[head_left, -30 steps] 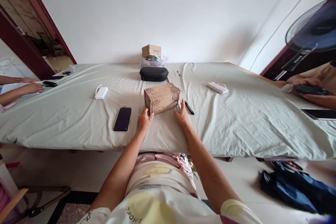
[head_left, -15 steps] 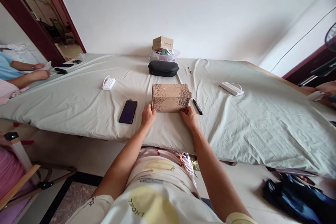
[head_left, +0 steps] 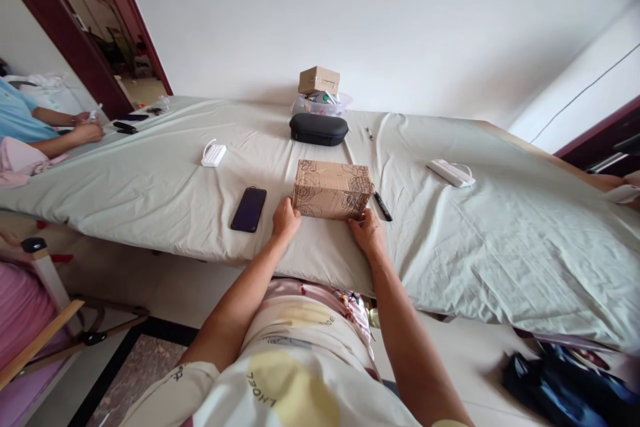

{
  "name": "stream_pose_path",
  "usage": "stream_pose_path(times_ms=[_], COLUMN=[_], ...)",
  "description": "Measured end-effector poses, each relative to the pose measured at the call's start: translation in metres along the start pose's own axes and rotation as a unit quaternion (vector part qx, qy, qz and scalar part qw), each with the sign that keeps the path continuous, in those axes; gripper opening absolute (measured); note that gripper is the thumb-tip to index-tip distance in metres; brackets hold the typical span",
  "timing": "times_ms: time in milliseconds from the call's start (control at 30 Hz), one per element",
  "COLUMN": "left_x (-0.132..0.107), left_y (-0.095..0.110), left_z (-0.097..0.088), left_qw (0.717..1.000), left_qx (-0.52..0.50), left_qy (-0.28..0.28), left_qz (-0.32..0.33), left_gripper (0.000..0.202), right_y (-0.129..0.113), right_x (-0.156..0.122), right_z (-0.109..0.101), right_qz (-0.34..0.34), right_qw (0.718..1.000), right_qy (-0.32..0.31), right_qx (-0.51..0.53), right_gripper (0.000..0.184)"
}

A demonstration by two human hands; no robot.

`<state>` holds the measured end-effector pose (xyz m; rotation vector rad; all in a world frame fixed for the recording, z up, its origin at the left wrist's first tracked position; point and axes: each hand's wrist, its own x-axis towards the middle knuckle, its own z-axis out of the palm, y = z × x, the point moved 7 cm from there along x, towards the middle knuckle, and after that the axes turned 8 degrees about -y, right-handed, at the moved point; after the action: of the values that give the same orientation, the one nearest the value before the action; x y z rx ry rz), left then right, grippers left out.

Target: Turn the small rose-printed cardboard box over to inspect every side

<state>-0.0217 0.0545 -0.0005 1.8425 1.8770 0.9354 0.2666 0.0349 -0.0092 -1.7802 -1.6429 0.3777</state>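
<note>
A brown paper-wrapped box (head_left: 332, 188) with drawn flower patterns lies on the cloth-covered table (head_left: 150, 180) in front of me. My left hand (head_left: 285, 219) grips its near left corner with curled fingers. My right hand (head_left: 367, 230) holds the near right corner, fingers bent against the box. A black marker (head_left: 383, 206) lies just right of the box, beside my right hand.
A dark phone (head_left: 249, 209) lies left of the box, a white case (head_left: 213, 154) further left, a black pouch (head_left: 319, 129) behind. A small carton on a clear tub (head_left: 320, 90) stands by the wall. Another white case (head_left: 451, 173) lies right. A person (head_left: 45, 130) sits far left.
The box has been turned square to me and drawn a little nearer. Both hands went from lying open beside it to gripping its near corners. My view swung left.
</note>
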Motion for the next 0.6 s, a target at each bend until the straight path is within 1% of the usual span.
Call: stream_pose_path(times_ms=[300, 467, 600], left_x=[-0.003, -0.006, -0.008], left_y=[0.002, 0.007, 0.01], left_z=[-0.004, -0.007, -0.007], left_qw=[1.0, 0.999, 0.999], left_qx=[-0.004, -0.019, -0.026], left_qy=[0.014, 0.029, 0.019], left_qz=[0.005, 0.019, 0.023], left_gripper=[0.023, 0.023, 0.027], right_y=[-0.002, -0.002, -0.003], right_x=[0.0, -0.001, -0.002], right_z=[0.0, 0.0, 0.0], right_qz=[-0.001, -0.002, 0.013], right_qw=[1.0, 1.0, 1.0], right_qy=[0.001, -0.004, -0.008], right_qx=[-0.001, -0.003, -0.016], right_gripper=[0.031, 0.031, 0.031])
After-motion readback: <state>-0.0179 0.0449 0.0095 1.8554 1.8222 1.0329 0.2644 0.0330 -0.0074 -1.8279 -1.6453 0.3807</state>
